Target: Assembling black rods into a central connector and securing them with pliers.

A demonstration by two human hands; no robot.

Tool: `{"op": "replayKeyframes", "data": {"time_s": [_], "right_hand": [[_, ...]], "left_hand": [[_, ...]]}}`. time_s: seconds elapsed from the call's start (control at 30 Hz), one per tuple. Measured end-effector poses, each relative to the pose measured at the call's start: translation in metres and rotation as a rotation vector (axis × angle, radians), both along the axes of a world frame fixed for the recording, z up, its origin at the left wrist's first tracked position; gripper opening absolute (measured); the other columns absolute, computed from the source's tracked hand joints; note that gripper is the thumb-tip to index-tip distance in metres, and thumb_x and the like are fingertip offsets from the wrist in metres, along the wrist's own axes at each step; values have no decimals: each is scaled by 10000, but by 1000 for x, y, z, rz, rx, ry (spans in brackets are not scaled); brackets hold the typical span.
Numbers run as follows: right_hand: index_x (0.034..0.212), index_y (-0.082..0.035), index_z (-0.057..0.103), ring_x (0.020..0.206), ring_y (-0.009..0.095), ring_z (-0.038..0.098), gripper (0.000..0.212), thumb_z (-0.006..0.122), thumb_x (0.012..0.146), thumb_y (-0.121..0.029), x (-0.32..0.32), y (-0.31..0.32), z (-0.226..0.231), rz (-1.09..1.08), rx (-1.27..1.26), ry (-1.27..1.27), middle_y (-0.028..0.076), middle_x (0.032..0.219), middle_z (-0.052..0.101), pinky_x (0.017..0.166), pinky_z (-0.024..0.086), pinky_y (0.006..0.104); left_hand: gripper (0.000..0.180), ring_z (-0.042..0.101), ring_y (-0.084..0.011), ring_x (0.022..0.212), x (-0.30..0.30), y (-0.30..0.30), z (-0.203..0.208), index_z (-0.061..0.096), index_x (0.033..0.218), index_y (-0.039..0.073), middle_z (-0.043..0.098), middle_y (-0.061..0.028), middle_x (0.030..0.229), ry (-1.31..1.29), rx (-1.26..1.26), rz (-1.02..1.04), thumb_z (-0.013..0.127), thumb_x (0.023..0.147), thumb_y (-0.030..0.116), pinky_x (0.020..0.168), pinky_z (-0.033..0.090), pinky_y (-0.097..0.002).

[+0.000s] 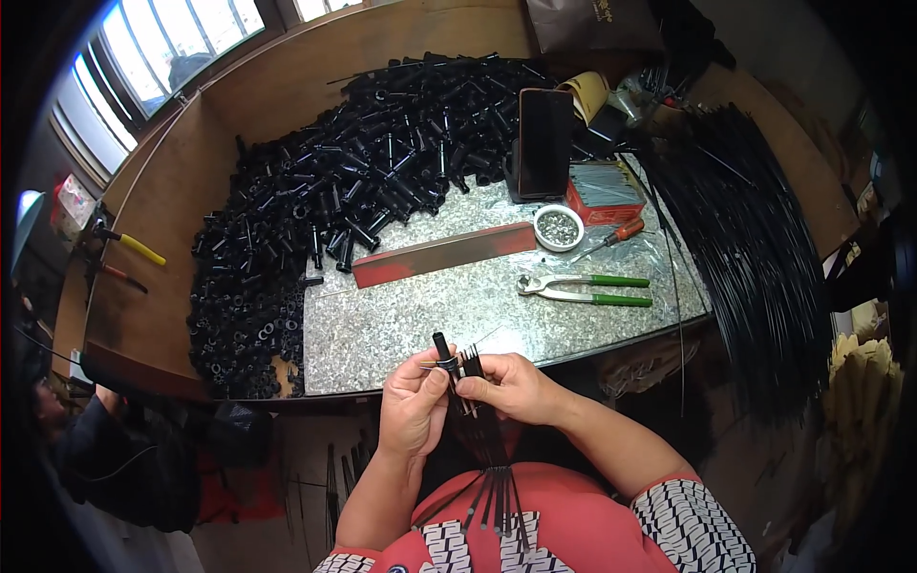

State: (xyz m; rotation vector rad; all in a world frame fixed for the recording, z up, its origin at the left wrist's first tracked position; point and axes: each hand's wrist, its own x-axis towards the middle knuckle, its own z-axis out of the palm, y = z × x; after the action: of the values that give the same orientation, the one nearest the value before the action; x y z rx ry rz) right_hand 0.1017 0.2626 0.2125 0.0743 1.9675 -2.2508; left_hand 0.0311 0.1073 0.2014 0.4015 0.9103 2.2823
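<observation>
Close together at the front edge of the speckled stone slab (pixel 411 329) are my two hands. My left hand (pixel 413 409) pinches a short black tube (pixel 440 344), which stands upright with a wider collar near my fingertips. Beside it, my right hand (pixel 521 387) is closed on a bunch of thin black rods (pixel 489 441). Their upper ends rise past my thumb, while the lower ends fan out over my red top. Where rods and tube meet, my fingers hide the joint.
Piled black tubes (pixel 382 162) fill the wooden tray's back and left. Around the slab are a red-edged bar (pixel 444 256), white bowl (pixel 559 248), green-handled pincers (pixel 583 288), screwdriver (pixel 621 232), red box (pixel 611 214) and upright phone (pixel 544 143). Long black rods (pixel 755 258) overhang the right; a person's sleeve (pixel 124 458) shows left.
</observation>
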Motion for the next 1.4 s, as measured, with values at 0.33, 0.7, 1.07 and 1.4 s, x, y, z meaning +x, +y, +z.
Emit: {"op": "replayKeyframes", "data": {"time_s": [0.33,0.7,1.07,1.4], "right_hand": [[962,-5,647,662,48,552,229,606,932,-228,1,-2,2,-33,-3,24,-8,715,607,584,444,230],[941,-3,666,634,55,521,262,622,916,-260,-1,-6,-3,-108,69,52,-3,669,594,568,426,243],[935,-8,660,671,49,535,248,618,920,-252,-4,-2,-6,-52,91,33,-8,707,610,591,441,239],[910,-24,671,661,23,515,232,617,928,-248,-2,-2,0,-49,182,75,-31,704,609,573,424,221]], "left_hand": [[283,597,-186,1030,10,6,5,567,1165,-20,620,-120,1136,-193,49,-5,593,924,126,944,451,-321],[316,582,-167,1016,19,14,9,561,1154,-48,610,-112,1138,-116,-12,153,548,959,200,949,432,-317],[330,566,-189,1068,18,14,3,568,1147,-45,603,-130,1155,-79,-47,129,507,980,234,979,413,-330],[338,560,-171,1072,19,19,5,566,1158,-34,598,-121,1172,-85,-51,147,500,983,248,978,404,-320]]}}
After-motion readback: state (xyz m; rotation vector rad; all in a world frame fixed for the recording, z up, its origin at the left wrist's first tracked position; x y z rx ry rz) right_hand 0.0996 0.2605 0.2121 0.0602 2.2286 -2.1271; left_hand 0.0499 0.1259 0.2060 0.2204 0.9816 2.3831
